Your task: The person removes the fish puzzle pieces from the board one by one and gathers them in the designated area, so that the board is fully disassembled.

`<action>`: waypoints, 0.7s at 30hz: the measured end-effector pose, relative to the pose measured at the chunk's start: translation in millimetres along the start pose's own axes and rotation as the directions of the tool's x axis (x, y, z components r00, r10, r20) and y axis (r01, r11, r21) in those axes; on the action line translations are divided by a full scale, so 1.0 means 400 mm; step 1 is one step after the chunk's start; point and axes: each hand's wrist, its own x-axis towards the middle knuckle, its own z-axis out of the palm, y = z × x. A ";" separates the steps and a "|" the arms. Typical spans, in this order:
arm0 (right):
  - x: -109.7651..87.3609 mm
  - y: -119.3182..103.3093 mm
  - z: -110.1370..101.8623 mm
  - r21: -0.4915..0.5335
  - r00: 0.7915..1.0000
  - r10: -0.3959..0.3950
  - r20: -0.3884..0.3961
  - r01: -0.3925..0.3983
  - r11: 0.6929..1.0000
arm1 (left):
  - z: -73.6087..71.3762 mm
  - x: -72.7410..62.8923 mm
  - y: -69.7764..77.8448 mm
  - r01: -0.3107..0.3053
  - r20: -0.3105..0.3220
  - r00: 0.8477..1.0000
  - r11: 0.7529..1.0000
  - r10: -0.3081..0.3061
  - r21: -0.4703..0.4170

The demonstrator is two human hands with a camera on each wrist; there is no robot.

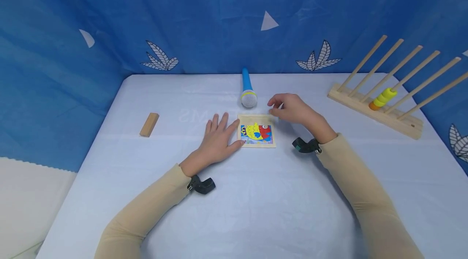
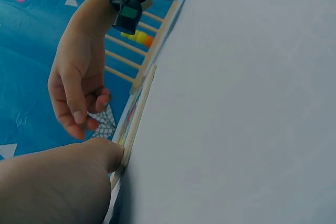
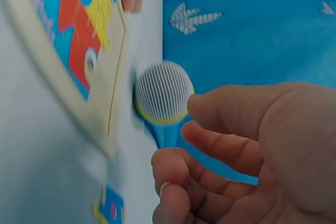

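Observation:
A small wooden-framed picture puzzle (image 1: 256, 135) with a yellow, red and blue fish lies mid-table; bare wood shows along its far part. My left hand (image 1: 218, 141) is spread on the table at its left side, with the thumb and a fingertip touching the frame. Just above the puzzle's far right corner, my right hand (image 1: 290, 108) hovers with loosely bent fingers. Nothing shows between its thumb and fingers in the right wrist view. Low in that view, a small blue and yellow piece (image 3: 111, 205) appears near the frame's corner; its kind is unclear.
A blue toy microphone (image 1: 248, 92) with a white head lies behind the puzzle. At the left is a wooden block (image 1: 149, 125). A wooden rack with tall pegs (image 1: 376, 108) stands at the far right, carrying yellow and orange beads. Blue cloth (image 1: 226, 19) hangs behind the table.

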 end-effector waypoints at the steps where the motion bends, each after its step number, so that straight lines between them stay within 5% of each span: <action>1: 0.005 -0.012 0.008 0.000 1.000 -0.010 0.018 0.010 1.000 | 0.000 0.000 0.000 0.001 0.002 1.000 1.000 -0.001 0.001; 10: 0.026 -0.096 0.072 0.026 0.989 -0.098 0.111 0.096 0.995 | -0.003 -0.001 -0.001 -0.006 0.003 1.000 1.000 0.006 0.011; 21: 0.028 -0.105 0.108 0.009 0.983 -0.150 0.110 0.150 0.989 | -0.002 0.001 -0.003 -0.012 0.001 1.000 1.000 0.012 0.007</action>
